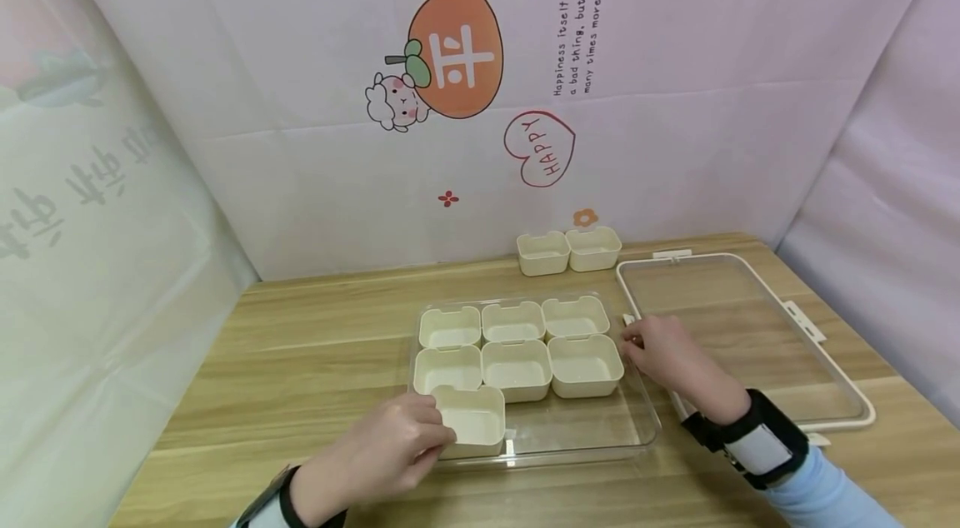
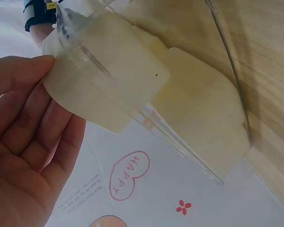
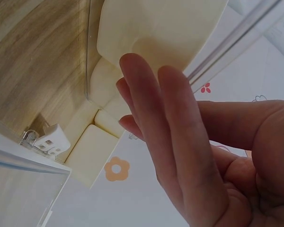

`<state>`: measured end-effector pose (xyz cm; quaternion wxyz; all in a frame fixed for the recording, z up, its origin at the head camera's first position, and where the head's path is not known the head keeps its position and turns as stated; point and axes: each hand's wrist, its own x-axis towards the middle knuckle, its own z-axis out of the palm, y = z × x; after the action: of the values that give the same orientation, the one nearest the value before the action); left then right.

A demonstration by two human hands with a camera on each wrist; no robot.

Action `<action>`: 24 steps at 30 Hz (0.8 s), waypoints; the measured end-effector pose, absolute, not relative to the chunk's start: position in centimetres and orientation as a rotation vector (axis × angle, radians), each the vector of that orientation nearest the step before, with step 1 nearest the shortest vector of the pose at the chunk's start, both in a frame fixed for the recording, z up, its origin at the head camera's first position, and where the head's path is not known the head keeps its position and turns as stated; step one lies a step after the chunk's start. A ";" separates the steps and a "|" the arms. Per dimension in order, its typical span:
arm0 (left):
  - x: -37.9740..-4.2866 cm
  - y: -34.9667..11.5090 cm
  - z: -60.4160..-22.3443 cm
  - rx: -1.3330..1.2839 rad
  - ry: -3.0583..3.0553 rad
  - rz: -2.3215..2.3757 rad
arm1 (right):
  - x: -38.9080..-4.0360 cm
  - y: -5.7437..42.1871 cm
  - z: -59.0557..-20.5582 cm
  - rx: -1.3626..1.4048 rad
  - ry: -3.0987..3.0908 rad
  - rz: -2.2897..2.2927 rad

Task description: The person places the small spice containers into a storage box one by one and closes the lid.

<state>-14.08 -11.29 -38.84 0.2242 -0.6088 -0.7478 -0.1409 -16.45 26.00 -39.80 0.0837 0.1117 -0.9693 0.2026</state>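
My left hand [image 1: 397, 432] pinches the left side of a small cream box [image 1: 480, 415], thumb on one face and fingers on the other. This box is tilted over the front left part of a clear tray [image 1: 585, 426]; in the left wrist view it shows behind the tray's transparent wall. Two rows of matching cream boxes [image 1: 517, 366] sit in the tray behind it. At the tray's right side is my right hand [image 1: 663, 349], its fingertips right at the wall. The right wrist view shows its fingers [image 3: 187, 123] nearly straight beside a cream box.
Two more cream boxes [image 1: 570, 251] stand side by side against the back wall. To the right lies a clear lid [image 1: 750, 336] with a white frame and clips, partly under my right forearm. A printed white cloth [image 1: 315, 178] hangs behind the wooden table [image 1: 300, 361].
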 end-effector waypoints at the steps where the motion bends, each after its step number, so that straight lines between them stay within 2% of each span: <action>1: -14.1 -11.3 -38.9 -1.679 -2.067 -0.384 | -16.4 26.0 -39.8 0.334 -2.892 0.601; 24: -13.8 -11.3 -40.2 -1.608 -2.186 -0.271 | -16.4 26.0 -39.8 0.331 -2.870 0.604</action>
<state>-13.76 -11.30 -40.20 0.2057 -0.5770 -0.7844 -0.0973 -16.36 25.98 -39.79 0.0949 0.1116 -0.9680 0.2039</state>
